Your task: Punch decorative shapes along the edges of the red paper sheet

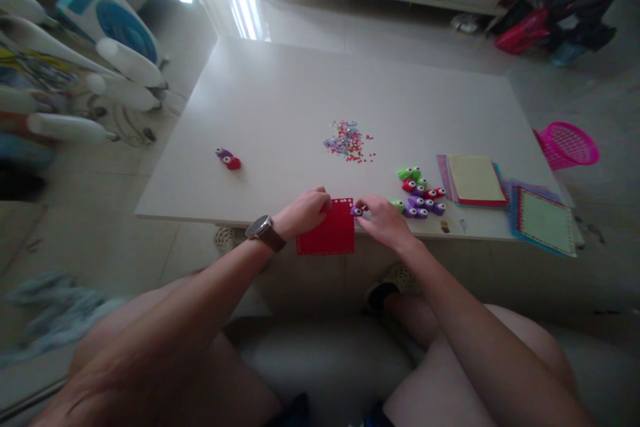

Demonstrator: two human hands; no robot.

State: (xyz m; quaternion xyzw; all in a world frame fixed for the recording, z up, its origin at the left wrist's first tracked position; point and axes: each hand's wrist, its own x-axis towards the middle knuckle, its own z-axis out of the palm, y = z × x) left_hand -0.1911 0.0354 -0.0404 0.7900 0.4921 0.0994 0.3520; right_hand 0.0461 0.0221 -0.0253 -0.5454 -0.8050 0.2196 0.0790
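Observation:
A red sheet of paper (326, 232) hangs partly over the table's near edge, with small holes showing along its borders. My left hand (307, 207), a watch on its wrist, is closed on the sheet's upper left part. At the upper right corner, my right hand (383, 215) grips a small purple craft punch (357, 211) with a white round top. The punch sits against the paper's edge. To the right of that hand lie several more punches (419, 200) in green, red and purple.
Colourful confetti bits (347, 140) are heaped mid-table. Two punches, purple and red (231, 162), sit at the left. Stacks of coloured paper (475, 179) and hole-edged sheets (545, 221) lie at the right. A pink basket (570, 145) stands beyond the white table (265, 100).

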